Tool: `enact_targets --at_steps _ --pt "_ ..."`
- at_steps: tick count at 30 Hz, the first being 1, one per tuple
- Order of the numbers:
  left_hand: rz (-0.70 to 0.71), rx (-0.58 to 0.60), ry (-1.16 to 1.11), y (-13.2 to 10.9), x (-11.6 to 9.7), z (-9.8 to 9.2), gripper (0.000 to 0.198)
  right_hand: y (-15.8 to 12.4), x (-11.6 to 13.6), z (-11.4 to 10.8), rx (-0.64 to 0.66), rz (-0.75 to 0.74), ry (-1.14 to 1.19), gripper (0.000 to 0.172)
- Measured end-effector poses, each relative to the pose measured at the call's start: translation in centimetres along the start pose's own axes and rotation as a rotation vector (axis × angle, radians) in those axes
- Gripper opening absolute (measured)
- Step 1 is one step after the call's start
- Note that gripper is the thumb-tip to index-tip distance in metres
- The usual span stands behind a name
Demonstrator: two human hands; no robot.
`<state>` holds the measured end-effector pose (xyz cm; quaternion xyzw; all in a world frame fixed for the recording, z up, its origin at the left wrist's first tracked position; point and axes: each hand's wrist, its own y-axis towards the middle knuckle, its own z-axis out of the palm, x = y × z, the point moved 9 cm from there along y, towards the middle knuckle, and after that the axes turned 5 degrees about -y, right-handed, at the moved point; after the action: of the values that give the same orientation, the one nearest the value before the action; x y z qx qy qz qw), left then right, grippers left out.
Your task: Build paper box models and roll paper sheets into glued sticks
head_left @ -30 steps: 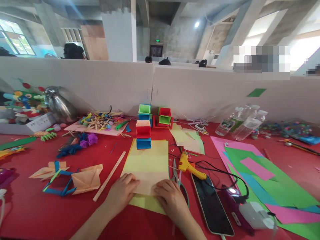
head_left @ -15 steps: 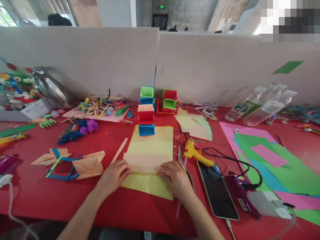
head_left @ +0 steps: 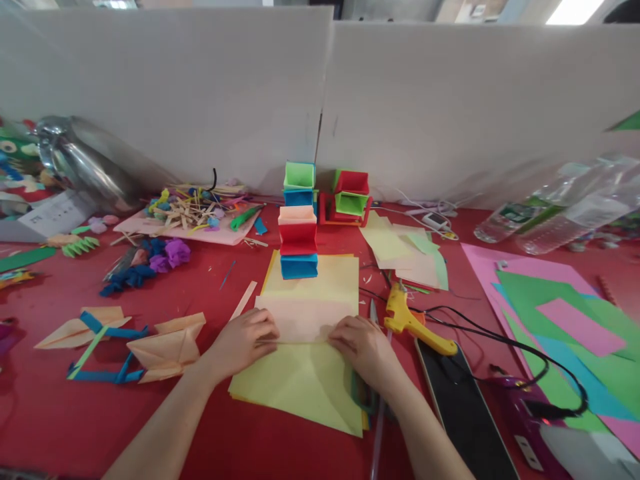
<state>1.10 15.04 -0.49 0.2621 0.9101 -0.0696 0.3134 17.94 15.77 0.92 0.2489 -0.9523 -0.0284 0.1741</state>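
A pale pink strip of paper [head_left: 304, 319] lies across the yellow sheets [head_left: 300, 383] in front of me. At its left end my left hand [head_left: 249, 337] pinches the near edge, fingers closed. My right hand [head_left: 361, 347] pinches the same edge at the right end. Just beyond the strip, a stack of folded paper boxes [head_left: 299, 241] in pink, red and blue stands on the far part of the yellow sheets. Scissors [head_left: 367, 393] lie partly hidden under my right hand, beside a clear glue stick [head_left: 379, 433].
Right of my hands are a yellow glue gun [head_left: 415, 323], a phone [head_left: 465, 410] and a purple power strip [head_left: 525, 417] with black cables. Coloured sheets [head_left: 570, 333] lie farther right. Folded orange and blue paper pieces [head_left: 165, 347] sit left. A metal jug [head_left: 90, 163] leans near the partition [head_left: 165, 87].
The view has tilted down and come closer, so the table things shift in the picture. Both hands stay at the ends of the pink strip, their fingers still on its near edge.
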Motion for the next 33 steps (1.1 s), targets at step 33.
enact_targets --at_steps 33 --pt "-0.203 0.091 0.088 -1.0 1.5 0.1 0.023 0.0 -1.4 0.7 0.005 0.245 -0.084 0.013"
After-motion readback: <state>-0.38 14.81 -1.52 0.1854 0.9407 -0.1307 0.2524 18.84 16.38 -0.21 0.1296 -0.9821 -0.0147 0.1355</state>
